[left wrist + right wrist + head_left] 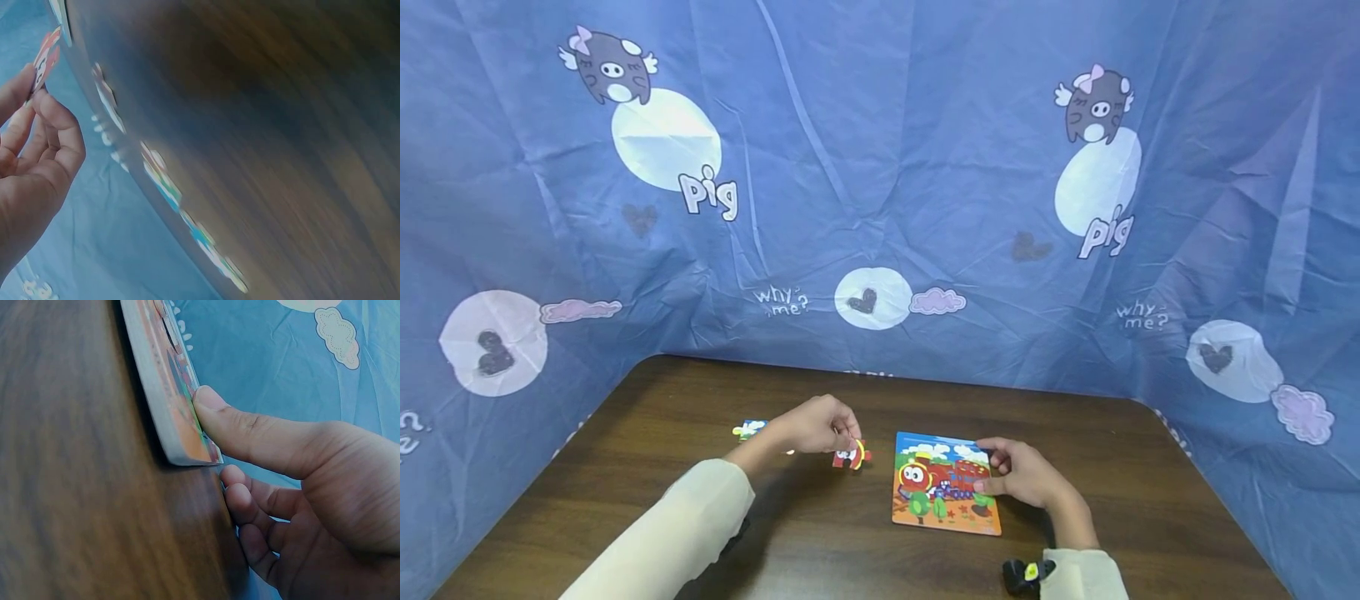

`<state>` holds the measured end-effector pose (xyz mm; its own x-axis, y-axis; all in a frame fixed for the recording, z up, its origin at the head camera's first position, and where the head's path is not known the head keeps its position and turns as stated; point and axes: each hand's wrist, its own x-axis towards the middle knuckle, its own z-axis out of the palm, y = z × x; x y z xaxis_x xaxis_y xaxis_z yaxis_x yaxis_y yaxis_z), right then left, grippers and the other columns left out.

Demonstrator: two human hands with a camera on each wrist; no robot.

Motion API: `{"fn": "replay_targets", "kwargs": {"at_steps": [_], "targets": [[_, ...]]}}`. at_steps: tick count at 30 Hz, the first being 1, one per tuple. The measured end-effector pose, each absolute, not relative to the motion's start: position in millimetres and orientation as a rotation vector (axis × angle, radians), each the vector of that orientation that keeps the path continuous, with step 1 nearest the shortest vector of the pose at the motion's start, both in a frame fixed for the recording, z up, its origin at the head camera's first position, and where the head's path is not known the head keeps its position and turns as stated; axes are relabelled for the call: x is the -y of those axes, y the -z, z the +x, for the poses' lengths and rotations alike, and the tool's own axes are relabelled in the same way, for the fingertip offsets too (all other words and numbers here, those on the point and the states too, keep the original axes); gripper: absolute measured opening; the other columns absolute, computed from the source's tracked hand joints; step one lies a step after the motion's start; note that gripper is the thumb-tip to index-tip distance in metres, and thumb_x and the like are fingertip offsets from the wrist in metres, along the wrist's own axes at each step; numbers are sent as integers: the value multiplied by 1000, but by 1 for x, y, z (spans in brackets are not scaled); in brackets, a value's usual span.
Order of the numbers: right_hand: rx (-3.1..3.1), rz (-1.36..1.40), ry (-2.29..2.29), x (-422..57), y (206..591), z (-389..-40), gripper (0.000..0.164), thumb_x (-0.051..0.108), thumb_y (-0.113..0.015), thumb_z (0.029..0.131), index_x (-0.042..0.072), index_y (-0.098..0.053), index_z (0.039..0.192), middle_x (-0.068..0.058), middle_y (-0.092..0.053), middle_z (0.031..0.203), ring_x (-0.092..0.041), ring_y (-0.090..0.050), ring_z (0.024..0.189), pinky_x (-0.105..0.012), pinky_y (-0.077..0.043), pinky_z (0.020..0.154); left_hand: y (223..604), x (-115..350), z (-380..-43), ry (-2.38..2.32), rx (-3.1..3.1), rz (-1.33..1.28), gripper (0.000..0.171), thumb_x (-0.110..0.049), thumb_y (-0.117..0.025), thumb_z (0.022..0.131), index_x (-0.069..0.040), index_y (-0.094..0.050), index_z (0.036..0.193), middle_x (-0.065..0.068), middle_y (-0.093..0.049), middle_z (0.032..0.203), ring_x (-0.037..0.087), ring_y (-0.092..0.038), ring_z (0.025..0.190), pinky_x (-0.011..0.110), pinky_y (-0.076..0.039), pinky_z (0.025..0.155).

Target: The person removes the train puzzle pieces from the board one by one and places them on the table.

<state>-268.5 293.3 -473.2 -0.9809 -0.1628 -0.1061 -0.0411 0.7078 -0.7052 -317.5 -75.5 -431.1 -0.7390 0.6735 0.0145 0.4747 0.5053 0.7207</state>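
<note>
Over the table (827, 542), the left hand (820, 425) pinched a piece (848, 457) while the right hand (1024, 475) gripped the board (942, 485), probably steadying it.

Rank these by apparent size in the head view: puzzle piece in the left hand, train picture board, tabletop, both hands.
1. Tabletop
2. Train picture board
3. Left hand and right hand: too alike to rank
4. Puzzle piece, partly covered

Head view facing forward and down over table (835, 554), wrist views close, tilted, sharing blue backdrop (872, 167)
</note>
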Motion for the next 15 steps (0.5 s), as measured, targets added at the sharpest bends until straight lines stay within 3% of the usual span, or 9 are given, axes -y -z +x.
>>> {"fn": "replay_targets", "kwargs": {"at_steps": [7, 15], "targets": [[-2760, -178, 1125, -295, 474, -268, 65, 13, -92, 76, 4, -64, 134, -5, -54, 94, -21, -48, 84, -36, -41, 75, 431, 110, -316, -1113, -2472, 999, 4, -2, -69, 91, 2, -70, 89, -8, -61, 69, 2, -49, 56, 20, -42, 50], [-2753, -172, 1134, -296, 476, -269, 65, 15, -92, 76, 5, -64, 134, -5, -53, 94, -20, -48, 84, -36, -41, 75, 434, 156, -307, -1128, -2509, 870, 7, -4, -72, 91, 2, -70, 90, -2, -62, 72, 8, -52, 64, 22, -42, 55]]}}
